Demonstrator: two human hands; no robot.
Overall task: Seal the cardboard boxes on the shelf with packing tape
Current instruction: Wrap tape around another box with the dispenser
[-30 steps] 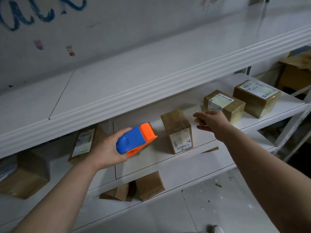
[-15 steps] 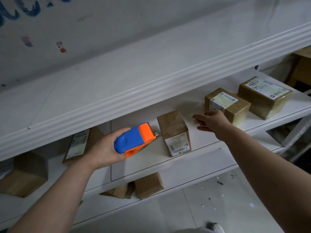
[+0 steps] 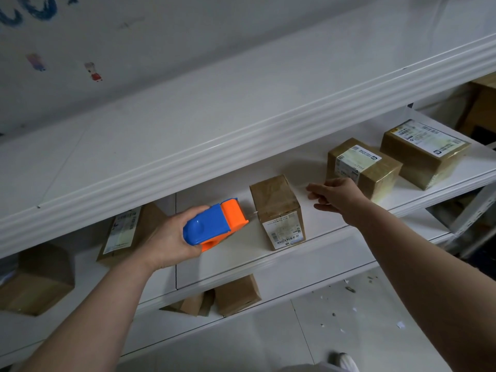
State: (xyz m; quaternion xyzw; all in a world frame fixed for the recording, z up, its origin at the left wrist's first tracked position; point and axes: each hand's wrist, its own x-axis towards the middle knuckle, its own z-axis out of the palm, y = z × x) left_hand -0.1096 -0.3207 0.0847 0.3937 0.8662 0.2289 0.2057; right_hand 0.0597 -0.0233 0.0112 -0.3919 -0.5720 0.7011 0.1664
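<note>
The left hand is wrapped around a blue and orange tape dispenser, whose orange nose points at the middle box and sits just beside that box's left face; a thin strip seems to bridge the gap, though it is too fine to be sure. The middle box stands upright on the white shelf, label toward the front edge. The right hand hovers just right of the middle box, fingers loosely curled with nothing clearly between them. Further right of the middle box sit a second box and then a third box, both labelled on top. Left of the middle box, behind the dispenser, a flat parcel lies in shadow.
</note>
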